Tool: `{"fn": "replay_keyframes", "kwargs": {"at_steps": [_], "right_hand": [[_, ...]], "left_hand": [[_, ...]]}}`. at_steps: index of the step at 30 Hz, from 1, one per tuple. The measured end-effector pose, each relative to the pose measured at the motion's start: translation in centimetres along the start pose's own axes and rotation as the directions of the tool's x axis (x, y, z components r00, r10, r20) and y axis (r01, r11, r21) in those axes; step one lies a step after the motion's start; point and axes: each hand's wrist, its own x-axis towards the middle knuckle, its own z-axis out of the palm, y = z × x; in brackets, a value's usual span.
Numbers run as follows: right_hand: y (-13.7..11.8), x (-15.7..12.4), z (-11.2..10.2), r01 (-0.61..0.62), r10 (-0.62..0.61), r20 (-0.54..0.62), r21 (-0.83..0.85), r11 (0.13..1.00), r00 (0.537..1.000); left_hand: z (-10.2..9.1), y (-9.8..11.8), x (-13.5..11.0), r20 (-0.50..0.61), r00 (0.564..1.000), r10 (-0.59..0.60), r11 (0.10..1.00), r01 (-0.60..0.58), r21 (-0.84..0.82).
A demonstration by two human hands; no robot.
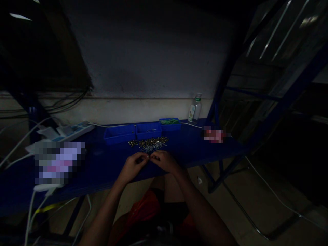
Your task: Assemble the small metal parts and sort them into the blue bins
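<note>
My left hand and my right hand meet over the front edge of the blue table. Thumbs and fingers of both are pinched together, their tips almost touching. A tiny pale glint shows between them; what they grip is too small and dark to name. Just beyond the fingertips lies a loose bunch of thin silvery rods. Behind the rods spreads a pile of small brass-coloured pieces.
Blue bins line the back; the right one holds green pieces. A clear bottle stands back right. At left are a white power strip, cables and a blurred-out item; another blurred red item lies right.
</note>
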Motion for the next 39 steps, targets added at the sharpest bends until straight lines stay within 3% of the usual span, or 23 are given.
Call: {"fn": "replay_keyframes", "kwargs": {"at_steps": [11, 18, 23, 31, 39], "right_hand": [[0.7, 0.2, 0.1, 0.002, 0.006, -0.036, 0.216, 0.976, 0.999], [0.5, 0.3, 0.0, -0.030, 0.016, 0.076, 0.190, 0.981, 0.997], [0.5, 0.3, 0.0, -0.017, 0.000, 0.090, 0.199, 0.980, 0.996], [0.9, 0.3, 0.1, -0.043, 0.063, -0.067, 0.260, 0.965, 0.996], [0.7, 0.4, 0.0, -0.060, 0.086, -0.083, 0.277, 0.959, 0.993]], "left_hand": [[0.3, -0.4, 0.1, -0.003, 0.999, -0.052, 0.998, 0.052, 0.035], [0.4, -1.1, 0.2, 0.012, 0.996, -0.085, 0.996, 0.085, -0.006], [0.4, -1.1, 0.2, 0.038, 0.996, -0.077, 0.997, 0.077, -0.008], [0.2, -0.1, 0.2, -0.007, 0.998, -0.062, 0.997, 0.062, 0.051], [-0.2, 0.5, 0.0, -0.018, 0.997, -0.069, 0.997, 0.069, 0.034]]}}
